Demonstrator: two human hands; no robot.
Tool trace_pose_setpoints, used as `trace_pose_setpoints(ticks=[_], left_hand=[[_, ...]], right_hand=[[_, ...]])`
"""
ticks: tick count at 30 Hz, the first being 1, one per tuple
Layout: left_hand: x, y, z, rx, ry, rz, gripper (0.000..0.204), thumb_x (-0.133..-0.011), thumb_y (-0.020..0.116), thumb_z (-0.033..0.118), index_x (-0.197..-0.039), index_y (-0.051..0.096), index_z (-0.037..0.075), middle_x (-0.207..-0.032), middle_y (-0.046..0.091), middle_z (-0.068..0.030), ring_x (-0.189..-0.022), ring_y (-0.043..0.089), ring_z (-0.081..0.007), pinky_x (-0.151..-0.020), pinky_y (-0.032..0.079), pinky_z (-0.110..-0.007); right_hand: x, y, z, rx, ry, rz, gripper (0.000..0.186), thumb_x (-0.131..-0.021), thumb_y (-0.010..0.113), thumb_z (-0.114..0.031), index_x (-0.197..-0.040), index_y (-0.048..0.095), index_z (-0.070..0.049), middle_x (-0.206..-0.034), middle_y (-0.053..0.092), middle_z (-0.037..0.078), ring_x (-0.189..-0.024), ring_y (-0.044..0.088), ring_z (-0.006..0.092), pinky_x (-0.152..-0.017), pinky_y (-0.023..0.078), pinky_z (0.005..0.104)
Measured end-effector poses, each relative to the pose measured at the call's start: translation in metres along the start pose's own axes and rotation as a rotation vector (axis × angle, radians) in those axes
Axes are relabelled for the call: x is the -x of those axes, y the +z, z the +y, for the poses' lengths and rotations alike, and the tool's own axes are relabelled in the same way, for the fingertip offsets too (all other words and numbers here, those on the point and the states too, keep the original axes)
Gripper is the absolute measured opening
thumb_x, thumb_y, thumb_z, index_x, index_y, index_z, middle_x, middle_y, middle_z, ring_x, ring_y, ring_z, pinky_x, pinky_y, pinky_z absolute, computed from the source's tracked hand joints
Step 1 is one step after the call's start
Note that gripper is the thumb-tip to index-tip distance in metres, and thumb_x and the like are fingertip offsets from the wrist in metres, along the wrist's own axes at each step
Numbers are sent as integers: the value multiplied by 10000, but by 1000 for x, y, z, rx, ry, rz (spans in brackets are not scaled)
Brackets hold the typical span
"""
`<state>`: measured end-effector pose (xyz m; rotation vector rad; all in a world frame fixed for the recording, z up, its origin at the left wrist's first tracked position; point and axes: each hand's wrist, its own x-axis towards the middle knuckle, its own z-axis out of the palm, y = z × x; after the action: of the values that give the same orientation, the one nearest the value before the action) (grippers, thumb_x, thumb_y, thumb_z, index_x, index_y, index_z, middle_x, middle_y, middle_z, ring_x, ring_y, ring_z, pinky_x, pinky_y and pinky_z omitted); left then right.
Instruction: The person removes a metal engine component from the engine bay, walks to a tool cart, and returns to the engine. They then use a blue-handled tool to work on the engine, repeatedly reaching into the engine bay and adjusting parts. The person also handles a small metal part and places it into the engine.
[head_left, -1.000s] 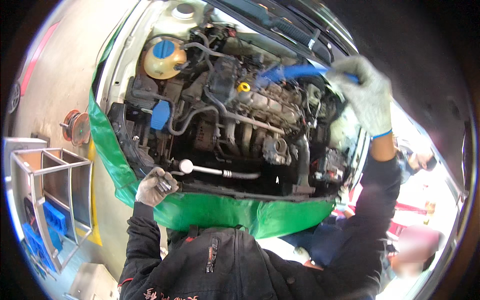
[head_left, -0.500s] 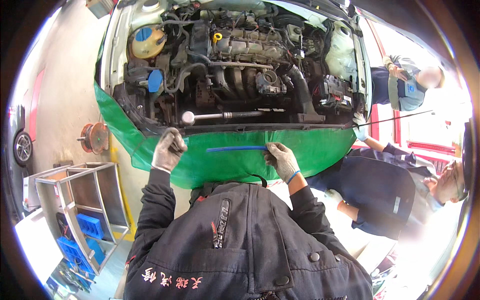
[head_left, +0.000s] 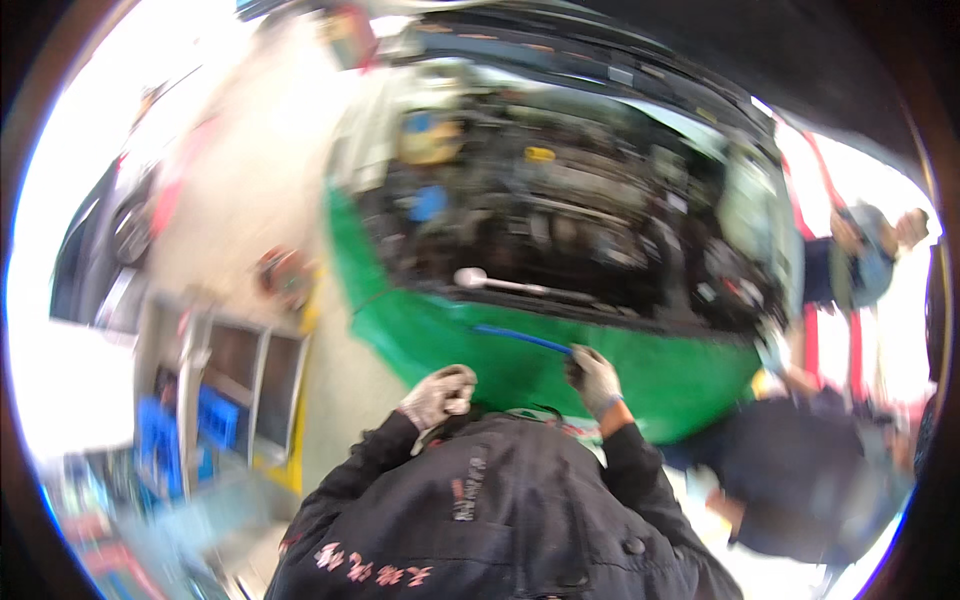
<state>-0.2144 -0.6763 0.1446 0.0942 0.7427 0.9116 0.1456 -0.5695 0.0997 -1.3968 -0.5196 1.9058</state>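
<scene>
My right hand, in a pale work glove, is closed around the end of a long, thin blue tool, held across the green fender cover. My left hand, also gloved, is curled closed lower down near my jacket; whatever it may hold is too blurred to make out. Beyond both hands is the open, blurred engine bay, with a long tool with a round silver head lying along its front edge.
Two other people stand at the right, one farther back, one nearer in dark clothing. At the left are a metal cart with blue bins, a red reel and another car. The raised hood arches above.
My right hand has come down from over the engine, with the blue tool, toward my body. My left hand has drawn back from the front edge. The view has shifted and blurred.
</scene>
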Motion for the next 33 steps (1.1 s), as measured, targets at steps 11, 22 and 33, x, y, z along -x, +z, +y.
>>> trace_pose_setpoints(ticks=[11,22,33], left_hand=[[165,-36,-113,271,567,270,149,-1073,709,126,-1200,650,76,-759,471,26,-568,383,-97,-555,315,-285],[267,-148,-157,522,754,210,321,-1030,641,162,-1313,642,12,-885,631,-47,-543,421,-100,-511,345,-272],[432,-284,-140,799,895,82,500,-1037,497,201,-1473,627,-9,-1324,747,-248,-1076,778,-404,-963,666,-536]], right_hand=[[-24,66,36,254,266,-363,212,-1132,696,-303,-1252,687,-129,-998,705,41,-805,645,140,-635,532,289],[38,219,90,361,201,-574,323,-1143,662,-293,-1411,654,-112,-1031,683,48,-846,644,155,-662,547,309],[142,359,255,310,495,-809,482,-957,778,-149,-1402,606,-77,-1105,668,98,-933,664,216,-807,571,367]])
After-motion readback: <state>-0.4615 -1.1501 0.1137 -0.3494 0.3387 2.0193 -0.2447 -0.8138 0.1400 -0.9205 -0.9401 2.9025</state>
